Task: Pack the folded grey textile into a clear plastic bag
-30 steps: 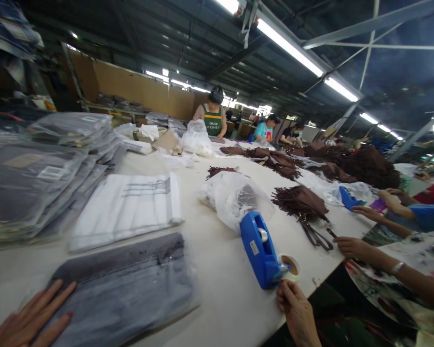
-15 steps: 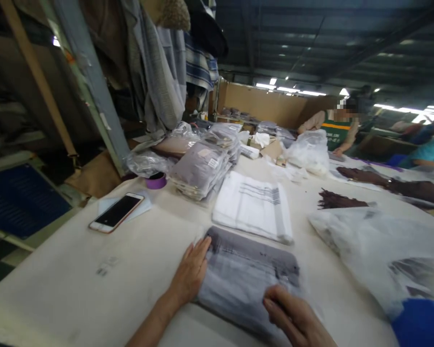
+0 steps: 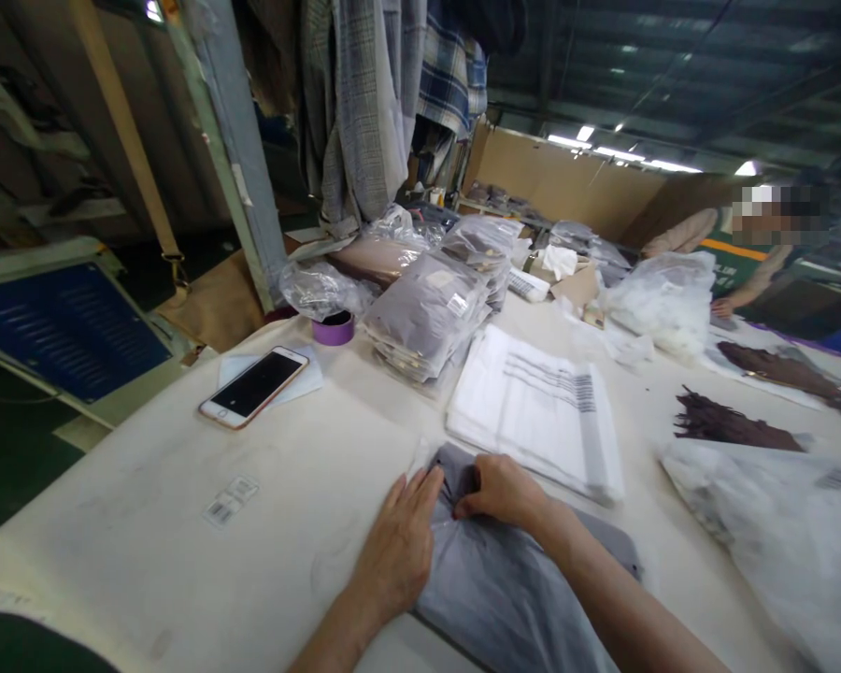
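Half a second ago both hands lay flat on the bagged grey garment, the left at its far left corner and the right near its front edge; now the two have come together at the far left end of the packet, so the work has passed from smoothing the bag to handling its open end, probably folding or closing the flap. The left hand rests palm down, fingers nearly straight and close together, pressing the bag's edge against the white table without gripping anything. The right hand is curled, thumb and fingertips pinched on a bit of the grey cloth or its plastic flap at the far end; which of the two cannot be told. The packet lies at the near middle of the table, right in front of the person. Just beyond it lies a stack of white bags, farther off a pile of packed grey garments, and to the left a phone.
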{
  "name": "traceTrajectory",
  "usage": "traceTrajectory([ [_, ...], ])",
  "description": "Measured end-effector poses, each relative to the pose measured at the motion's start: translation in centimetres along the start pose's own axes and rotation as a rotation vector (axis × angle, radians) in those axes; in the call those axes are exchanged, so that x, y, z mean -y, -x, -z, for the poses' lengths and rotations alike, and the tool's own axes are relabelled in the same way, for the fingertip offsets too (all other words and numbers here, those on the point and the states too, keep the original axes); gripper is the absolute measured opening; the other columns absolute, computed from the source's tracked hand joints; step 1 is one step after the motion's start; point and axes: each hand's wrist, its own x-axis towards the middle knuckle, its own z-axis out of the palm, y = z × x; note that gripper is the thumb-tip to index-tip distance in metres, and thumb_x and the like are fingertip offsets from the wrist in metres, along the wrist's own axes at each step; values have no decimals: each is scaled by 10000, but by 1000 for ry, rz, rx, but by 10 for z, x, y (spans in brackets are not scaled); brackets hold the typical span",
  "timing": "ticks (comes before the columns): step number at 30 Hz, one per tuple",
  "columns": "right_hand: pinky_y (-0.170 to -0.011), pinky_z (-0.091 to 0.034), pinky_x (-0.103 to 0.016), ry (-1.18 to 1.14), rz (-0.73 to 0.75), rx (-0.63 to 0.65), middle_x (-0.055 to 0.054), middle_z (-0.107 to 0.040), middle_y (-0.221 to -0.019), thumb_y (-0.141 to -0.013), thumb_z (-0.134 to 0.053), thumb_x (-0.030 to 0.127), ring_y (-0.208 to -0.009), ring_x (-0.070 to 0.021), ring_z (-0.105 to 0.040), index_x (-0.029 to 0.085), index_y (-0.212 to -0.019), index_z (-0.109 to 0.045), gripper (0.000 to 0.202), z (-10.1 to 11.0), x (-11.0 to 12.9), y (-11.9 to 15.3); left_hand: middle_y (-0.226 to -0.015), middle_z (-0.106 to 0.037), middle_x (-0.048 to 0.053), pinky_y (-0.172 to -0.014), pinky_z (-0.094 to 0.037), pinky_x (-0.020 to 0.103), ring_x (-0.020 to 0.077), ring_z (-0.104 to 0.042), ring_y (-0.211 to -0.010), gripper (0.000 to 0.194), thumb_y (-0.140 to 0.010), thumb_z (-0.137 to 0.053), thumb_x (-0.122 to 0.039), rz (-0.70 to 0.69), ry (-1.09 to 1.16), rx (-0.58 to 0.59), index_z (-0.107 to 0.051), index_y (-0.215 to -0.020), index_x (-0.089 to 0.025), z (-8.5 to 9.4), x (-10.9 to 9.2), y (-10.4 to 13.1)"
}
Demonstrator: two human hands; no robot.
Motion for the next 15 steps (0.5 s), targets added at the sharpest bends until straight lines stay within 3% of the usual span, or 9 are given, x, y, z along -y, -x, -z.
traceTrajectory([
  [3, -524, -351, -261, 38, -115, -145, -46, -628, -657, -705, -666, 365, -617, -184, -572, 167, -739, -622, 206, 7, -16, 16, -1445, -337, 82, -1135, -223, 457, 187, -253, -1352, 654, -761, -295, -14, 16, 19, 9, -231, -1403, -121, 2, -1, 0],
  [5, -639, -414, -290, 50, -131, -245, -79, -659, -789, -850, -495, 304, -747, -198, -606, 162, -849, -624, 193, 0, -12, 36, -1443, -341, 83, -1136, -221, 456, 185, -258, -1350, 647, -766, -297, -17, 20, 31, -2, -235, -1401, -123, 1, -1, 0],
  [7, -824, -428, -324, 59, 23, -346, -86, -661, -1016, -911, -392, 299, -960, -200, -595, 179, -1001, -611, 265, -21, 2, 56, -1443, -339, 84, -1135, -223, 453, 182, -259, -1349, 632, -779, -293, -28, 18, 38, -12, -237, -1401, -126, 0, -1, 0],
  [9, -974, -377, -402, 111, 383, -514, -85, -585, -1238, -906, -423, 345, -1160, -233, -511, 181, -1205, -529, 357, -53, 19, 72, -1442, -338, 87, -1132, -227, 456, 181, -263, -1347, 613, -790, -292, -48, 15, 41, -4, -246, -1397, -124, 0, 0, -1],
  [10, -982, -381, -425, 141, 482, -620, -98, -574, -1256, -894, -447, 367, -1174, -250, -506, 158, -1234, -507, 403, -69, 25, 78, -1441, -340, 91, -1132, -228, 458, 182, -267, -1345, 607, -792, -292, -56, 18, 42, 3, -251, -1395, -118, 1, 0, -2],
  [12, -931, -444, -415, 201, 645, -708, -135, -579, -1239, -864, -487, 408, -1153, -272, -527, 95, -1259, -483, 504, -97, 27, 89, -1435, -351, 101, -1132, -226, 464, 185, -277, -1341, 608, -782, -294, -60, 28, 41, 16, -262, -1389, -99, 2, 1, -3],
  [15, -797, -526, -303, 183, 756, -681, -31, -660, -1124, -859, -515, 294, -1009, -189, -617, 248, -1235, -516, 379, -118, 10, 110, -1415, -386, 102, -1130, -234, 464, 185, -307, -1328, 606, -776, -289, -53, 19, 58, -26, -291, -1380, -103, 0, 2, -2],
])
